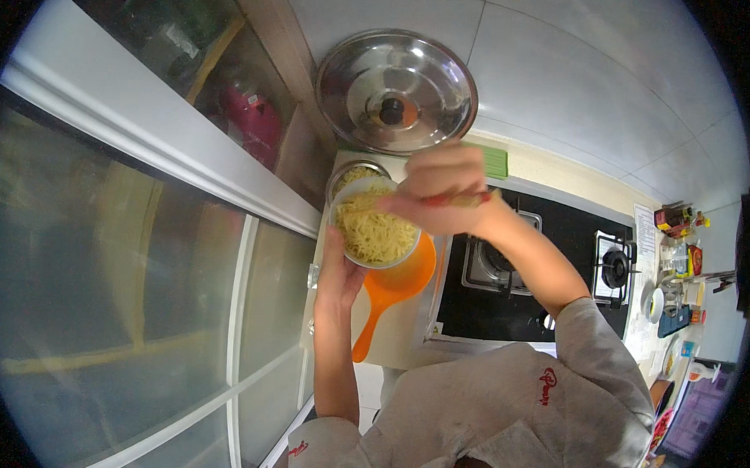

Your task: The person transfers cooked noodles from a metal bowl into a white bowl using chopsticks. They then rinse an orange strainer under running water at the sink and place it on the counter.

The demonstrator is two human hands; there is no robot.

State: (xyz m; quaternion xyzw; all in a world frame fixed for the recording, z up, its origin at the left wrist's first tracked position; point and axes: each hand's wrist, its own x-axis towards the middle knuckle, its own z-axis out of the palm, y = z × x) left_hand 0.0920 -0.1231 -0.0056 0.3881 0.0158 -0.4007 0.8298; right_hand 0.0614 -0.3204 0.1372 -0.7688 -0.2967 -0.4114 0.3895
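My left hand grips the side of a white bowl and keeps it tilted slightly. Pale yellow shreds, like thin noodles or shredded potato, fill the bowl. Above its far right edge, my right hand is closed around chopsticks with red ends; their tips point into the shreds, and motion blurs the hand. Partly behind the bowl stands a metal bowl with more yellow shreds inside. An orange long-handled scoop or strainer lies on the counter beneath the white bowl, partly covered by it.
A large metal lid leans against the tiled wall at the back. Near it lies a green flat object. To the right sits a black gas stove with two burners. Along the left runs a framed glass cabinet. Bottles and packets stand far right.
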